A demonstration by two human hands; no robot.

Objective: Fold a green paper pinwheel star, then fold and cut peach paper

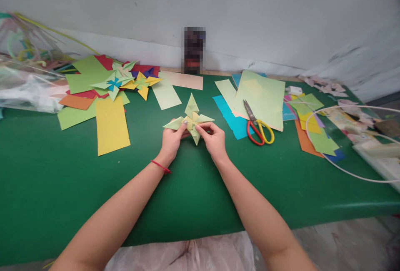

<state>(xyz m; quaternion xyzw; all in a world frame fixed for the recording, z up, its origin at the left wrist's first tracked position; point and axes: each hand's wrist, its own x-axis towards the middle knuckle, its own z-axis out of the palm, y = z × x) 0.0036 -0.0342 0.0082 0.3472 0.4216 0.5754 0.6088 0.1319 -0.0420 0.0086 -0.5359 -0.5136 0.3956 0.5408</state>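
Note:
Between my two hands is a pale green folded paper star (pixel 191 106) with four long points and a light yellow centre. My left hand (pixel 171 140) grips its left side, thumb pressed on the front near the middle. On the other side, my right hand (pixel 214 137) pinches the lower right of the star between thumb and fingers. The fingers behind the paper are partly hidden. One point faces away from me and one faces toward me. A red string bracelet (pixel 161 167) circles my left wrist.
Finished paper stars (pixel 114 83) lie on coloured sheets at the back left, near a yellow paper (pixel 112 126). Scissors (pixel 258 127) with red and yellow handles rest by a large pale green sheet (pixel 262 100). A white cable (pixel 312 146) loops at the right of the green table (pixel 193 204).

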